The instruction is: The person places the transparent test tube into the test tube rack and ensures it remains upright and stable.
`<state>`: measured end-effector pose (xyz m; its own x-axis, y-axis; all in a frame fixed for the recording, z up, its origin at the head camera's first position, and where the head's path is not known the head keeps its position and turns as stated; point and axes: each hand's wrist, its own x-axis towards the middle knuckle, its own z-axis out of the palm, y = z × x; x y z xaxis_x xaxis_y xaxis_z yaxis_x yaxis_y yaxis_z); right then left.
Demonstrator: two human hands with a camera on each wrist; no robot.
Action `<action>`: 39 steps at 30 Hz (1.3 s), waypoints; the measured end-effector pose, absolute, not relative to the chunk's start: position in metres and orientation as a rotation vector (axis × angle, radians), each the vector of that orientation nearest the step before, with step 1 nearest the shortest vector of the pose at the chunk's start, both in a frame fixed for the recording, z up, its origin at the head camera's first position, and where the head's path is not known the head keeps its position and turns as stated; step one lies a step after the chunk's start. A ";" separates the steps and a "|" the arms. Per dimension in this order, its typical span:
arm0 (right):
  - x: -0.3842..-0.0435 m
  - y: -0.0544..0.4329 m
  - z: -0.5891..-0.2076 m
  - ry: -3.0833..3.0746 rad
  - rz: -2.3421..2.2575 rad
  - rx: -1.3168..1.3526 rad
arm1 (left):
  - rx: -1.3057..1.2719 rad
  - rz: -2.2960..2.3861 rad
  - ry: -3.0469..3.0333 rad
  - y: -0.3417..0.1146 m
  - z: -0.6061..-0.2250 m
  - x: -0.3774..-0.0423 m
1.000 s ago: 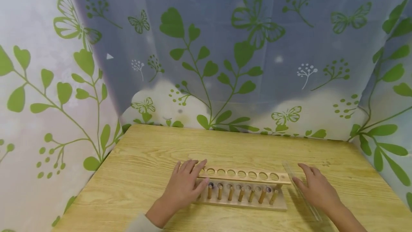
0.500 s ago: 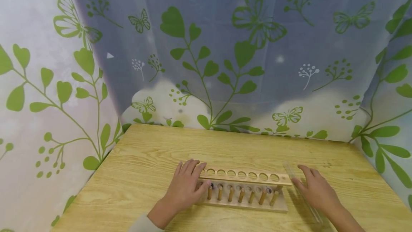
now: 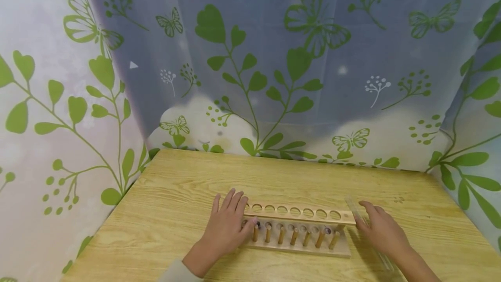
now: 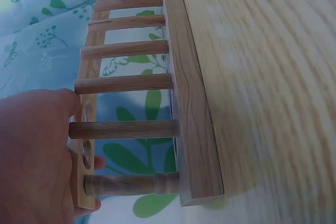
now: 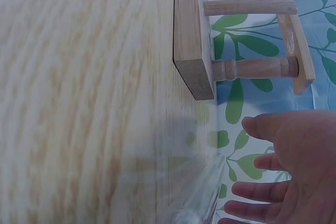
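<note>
A wooden test tube rack stands upright on the table, with a row of round holes in its top bar and short pegs along its base. My left hand grips the rack's left end. In the left wrist view the thumb of that hand lies on the near side of the top bar, with fingertips showing beyond it. My right hand hovers just off the rack's right end, its fingers loosely extended in the right wrist view. Clear glass test tubes lie beside and partly beneath this hand; their number cannot be made out.
The wood-grain table extends behind the rack and to both sides. A curtain printed with leaves and butterflies hangs along the table's back edge and sides. A small dark mark shows on the table at right.
My right hand has shifted slightly left, closer to the rack's end. The left hand's fingers have spread slightly upward over the top bar. The rack and tubes look unmoved.
</note>
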<state>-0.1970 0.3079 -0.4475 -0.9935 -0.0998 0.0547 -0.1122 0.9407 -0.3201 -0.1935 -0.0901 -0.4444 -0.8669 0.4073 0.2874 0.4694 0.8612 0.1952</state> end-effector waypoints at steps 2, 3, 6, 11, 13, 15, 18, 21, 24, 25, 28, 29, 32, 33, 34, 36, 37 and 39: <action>-0.197 0.308 -0.448 -3.051 0.499 0.163 | -0.673 -0.372 -2.800 -0.090 -0.444 -0.193; -0.198 0.307 -0.448 -3.050 0.495 0.161 | -0.675 -0.371 -2.800 -0.089 -0.443 -0.192; -0.198 0.307 -0.449 -3.047 0.487 0.157 | -0.677 -0.362 -2.807 -0.089 -0.443 -0.192; -0.198 0.306 -0.448 -3.050 0.488 0.154 | -0.696 -0.362 -2.836 -0.089 -0.442 -0.193; -0.197 0.306 -0.448 -3.051 0.489 0.153 | -0.709 -0.360 -2.838 -0.089 -0.442 -0.193; -0.197 0.307 -0.447 -3.049 0.490 0.153 | -0.716 -0.354 -2.834 -0.089 -0.441 -0.193; -0.198 0.307 -0.448 -3.051 0.490 0.149 | -0.723 -0.341 -2.841 -0.089 -0.440 -0.193; -0.198 0.307 -0.447 -3.065 0.491 0.136 | -0.740 -0.333 -2.865 -0.088 -0.438 -0.194; -0.198 0.307 -0.448 -3.088 0.494 0.119 | -0.765 -0.318 -2.873 -0.087 -0.436 -0.194; -0.197 0.307 -0.448 -3.095 0.493 0.116 | -0.774 -0.311 -2.867 -0.087 -0.437 -0.194; -0.197 0.307 -0.449 -3.116 0.490 0.106 | -0.800 -0.280 -2.829 -0.088 -0.440 -0.195; -0.197 0.308 -0.450 -3.121 0.489 0.104 | -0.809 -0.274 -2.812 -0.089 -0.441 -0.195; -0.197 0.309 -0.450 -3.132 0.491 0.091 | -0.821 -0.258 -2.783 -0.089 -0.444 -0.196; -0.198 0.309 -0.450 -3.134 0.493 0.087 | -0.823 -0.256 -2.778 -0.089 -0.444 -0.197; -0.199 0.309 -0.450 -3.135 0.495 0.081 | -0.824 -0.255 -2.775 -0.089 -0.444 -0.197; -0.200 0.309 -0.450 -3.134 0.502 0.074 | -0.823 -0.254 -2.771 -0.088 -0.442 -0.197; -0.202 0.309 -0.451 -3.133 0.505 0.069 | -0.823 -0.254 -2.773 -0.088 -0.441 -0.197; -0.204 0.309 -0.451 -3.133 0.509 0.054 | -0.821 -0.255 -2.777 -0.087 -0.439 -0.197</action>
